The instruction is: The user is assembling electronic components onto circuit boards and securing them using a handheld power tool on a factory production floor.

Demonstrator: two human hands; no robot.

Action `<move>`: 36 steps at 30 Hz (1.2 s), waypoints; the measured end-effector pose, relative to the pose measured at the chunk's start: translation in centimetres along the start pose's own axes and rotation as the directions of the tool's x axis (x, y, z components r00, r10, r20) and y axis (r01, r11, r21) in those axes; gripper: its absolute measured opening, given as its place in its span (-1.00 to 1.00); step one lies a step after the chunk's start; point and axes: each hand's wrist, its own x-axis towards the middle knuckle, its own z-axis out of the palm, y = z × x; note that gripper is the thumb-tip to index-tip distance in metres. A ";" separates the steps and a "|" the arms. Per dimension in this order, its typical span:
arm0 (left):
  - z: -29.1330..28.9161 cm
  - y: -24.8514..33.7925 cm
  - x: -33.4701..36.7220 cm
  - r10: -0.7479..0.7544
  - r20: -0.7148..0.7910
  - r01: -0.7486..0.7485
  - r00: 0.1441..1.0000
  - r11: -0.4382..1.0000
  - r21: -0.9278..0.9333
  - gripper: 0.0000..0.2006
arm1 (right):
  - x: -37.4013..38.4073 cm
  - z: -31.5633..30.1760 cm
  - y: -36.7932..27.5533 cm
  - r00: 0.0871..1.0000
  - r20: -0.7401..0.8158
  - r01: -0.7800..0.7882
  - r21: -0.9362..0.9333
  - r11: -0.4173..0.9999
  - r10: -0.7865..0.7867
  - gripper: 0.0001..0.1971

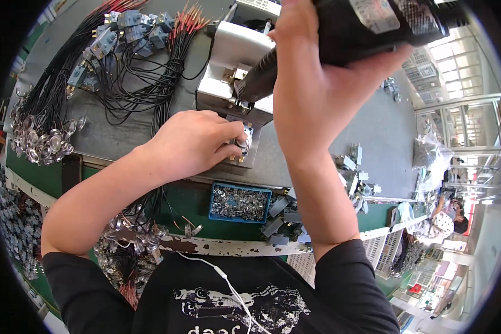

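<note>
In my right hand (331,92), raised at the upper middle, is a black handheld power tool (345,33) with a label on its body. Its ribbed dark barrel (260,75) points down and left toward a silver metal fixture (236,53). My left hand (197,139) has its thumb and forefinger closed on a small white and metal part (244,138) sitting on a metal block (258,150) in front of that fixture. The fingertips partly cover the part, so its exact kind is unclear. The tool's tip is apart from the part.
Black cable bundles (167,92) with grey plug-like housings (131,30) lie left on the metal worktop (381,145). A blue tray (239,203) of small metal pieces stands at the front edge, beside grey housings (281,222). Round metal ends (42,136) hang far left. Another person (448,220) is far right.
</note>
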 end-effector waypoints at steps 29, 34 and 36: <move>1.1 -0.8 -0.4 0.045 -0.108 -0.047 0.993 0.999 -0.014 -0.77 | 1.7 -5.1 -1.5 0.973 0.212 -0.050 -0.207 0.977 0.095 -0.67; 1.2 -1.0 -0.2 0.043 -0.116 -0.046 0.992 0.999 -0.028 -0.76 | 1.1 -5.3 -1.5 0.973 0.159 -0.116 -0.292 0.949 0.168 -0.69; 1.2 -0.9 -0.3 0.046 -0.118 -0.050 0.992 0.998 -0.031 -0.76 | 0.7 -4.5 -2.7 0.970 0.137 -0.173 -0.182 0.968 0.199 -0.63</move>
